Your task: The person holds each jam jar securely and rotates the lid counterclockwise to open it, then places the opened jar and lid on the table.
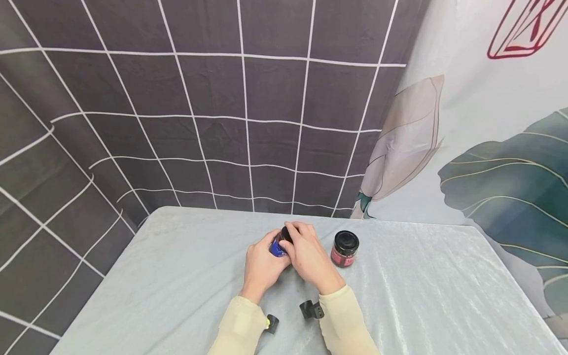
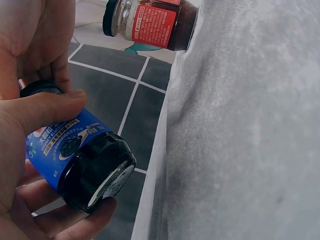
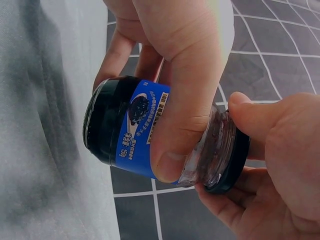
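Note:
Above the tabletop, my left hand (image 1: 262, 265) grips a blueberry jam jar (image 1: 277, 249) round its body, the thumb lying across the blue label. My right hand (image 1: 312, 257) holds the black lid (image 3: 236, 161) at the jar's other end, with thumb and fingers around its rim. Clear glass shows between label and lid in the right wrist view. Tilted over in the left wrist view, the jar (image 2: 85, 155) shows its dark contents and base. Right of my right hand, a second jar (image 1: 344, 250) with a red label and black lid stands upright.
A pale grey cloth (image 1: 426, 286) covers the table. Behind it hangs a dark curtain with white grid lines (image 1: 213, 98), and a leaf-patterned white curtain (image 1: 479, 123) is at the right. Small black devices (image 1: 312, 309) sit at both wrists.

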The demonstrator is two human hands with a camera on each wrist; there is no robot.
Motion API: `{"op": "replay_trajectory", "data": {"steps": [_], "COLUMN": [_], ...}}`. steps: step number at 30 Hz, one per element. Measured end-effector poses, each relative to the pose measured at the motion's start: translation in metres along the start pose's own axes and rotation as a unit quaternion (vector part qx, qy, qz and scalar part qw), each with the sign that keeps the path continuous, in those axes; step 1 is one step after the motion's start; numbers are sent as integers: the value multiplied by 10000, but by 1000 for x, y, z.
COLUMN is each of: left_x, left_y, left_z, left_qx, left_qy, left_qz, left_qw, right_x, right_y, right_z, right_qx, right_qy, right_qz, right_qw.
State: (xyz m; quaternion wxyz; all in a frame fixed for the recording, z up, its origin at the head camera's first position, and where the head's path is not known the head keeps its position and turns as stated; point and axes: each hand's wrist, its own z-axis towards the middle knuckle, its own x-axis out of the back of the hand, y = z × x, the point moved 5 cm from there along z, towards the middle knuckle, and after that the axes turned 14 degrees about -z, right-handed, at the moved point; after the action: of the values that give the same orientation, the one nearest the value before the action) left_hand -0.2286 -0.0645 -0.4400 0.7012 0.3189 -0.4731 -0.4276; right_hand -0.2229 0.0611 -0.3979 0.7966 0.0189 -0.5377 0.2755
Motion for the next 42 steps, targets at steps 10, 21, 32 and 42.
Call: {"op": "replay_trajectory", "data": {"steps": [10, 21, 32, 42], "left_x": [1, 1, 1, 0], "left_y": [-1, -4, -4, -5], "left_z": [0, 0, 0, 1], "left_qx": [6, 29, 68, 89], "left_qy": [5, -5, -40, -40], "left_qz": [-27, 12, 9, -29], "left_qw": [10000, 10000, 10000, 9999], "right_x": [1, -1, -2, -1], "right_y": [-1, -2, -3, -3], "right_z": [0, 0, 0, 0], "right_qx": [123, 155, 229, 262], "right_qy": [23, -65, -115, -127], "right_qz": [-24, -53, -81, -90], "right_qw": [9999, 9998, 9996, 9995]}}
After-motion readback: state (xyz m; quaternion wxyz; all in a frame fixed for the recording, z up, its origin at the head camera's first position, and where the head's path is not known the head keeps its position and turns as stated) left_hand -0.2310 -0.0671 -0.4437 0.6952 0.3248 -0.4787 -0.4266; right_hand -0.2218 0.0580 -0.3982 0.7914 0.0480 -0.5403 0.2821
